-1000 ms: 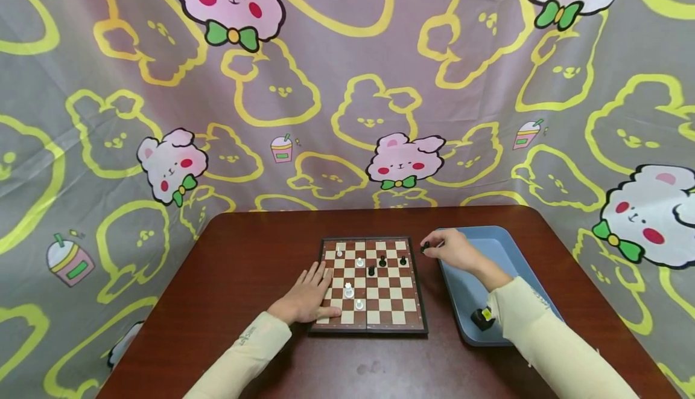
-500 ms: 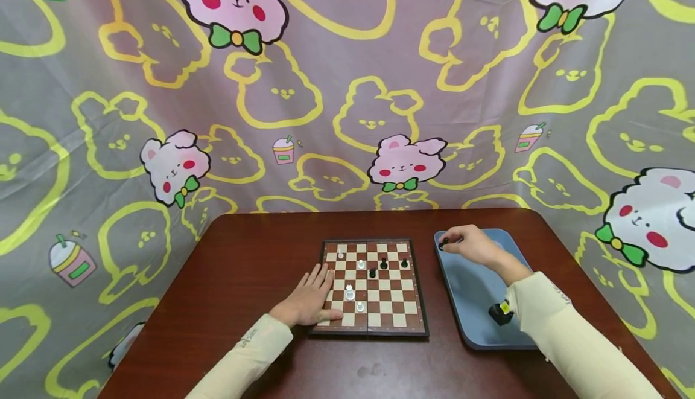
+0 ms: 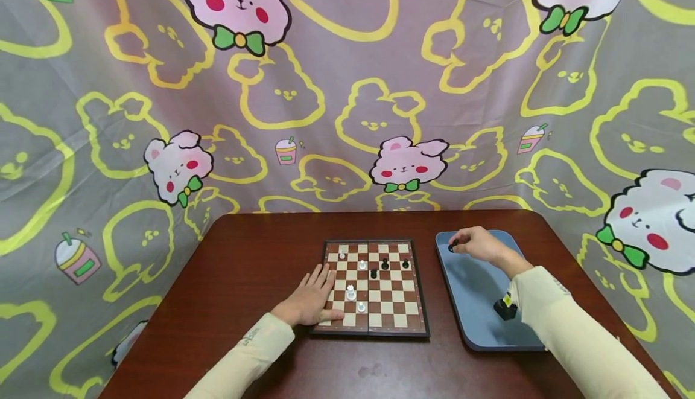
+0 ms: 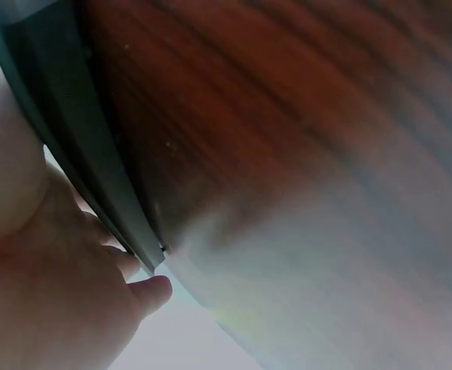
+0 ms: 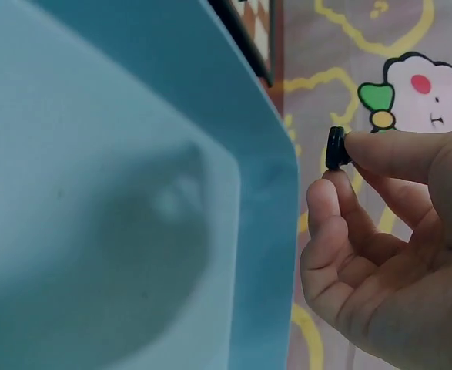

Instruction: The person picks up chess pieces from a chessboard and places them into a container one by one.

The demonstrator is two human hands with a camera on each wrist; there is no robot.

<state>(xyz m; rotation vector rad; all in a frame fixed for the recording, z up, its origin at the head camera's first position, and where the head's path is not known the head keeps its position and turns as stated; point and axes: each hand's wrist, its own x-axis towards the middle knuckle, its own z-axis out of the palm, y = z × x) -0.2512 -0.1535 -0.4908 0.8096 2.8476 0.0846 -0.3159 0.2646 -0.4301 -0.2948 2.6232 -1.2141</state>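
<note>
My right hand (image 3: 480, 247) pinches a small black chess piece (image 5: 335, 148) between thumb and fingers, over the far end of the blue tray (image 3: 471, 314). The piece's round base faces the tray in the right wrist view; its top is hidden by the fingertips. My left hand (image 3: 309, 299) lies with fingers spread on the left edge of the chessboard (image 3: 393, 302). On the board stand a larger white piece (image 3: 351, 293), several small white ones such as a white pawn (image 3: 361, 306), and three black ones, among them a black pawn (image 3: 405, 263).
The dark wooden table (image 3: 255, 266) carries the board in the middle and the tray to its right. A patterned curtain (image 3: 326, 115) hangs behind and on both sides. A black device with a yellow mark (image 3: 505, 308) sits at my right wrist.
My right hand has carried the black chess piece rightward from beside the board to over the tray. The left hand keeps its place on the board's edge.
</note>
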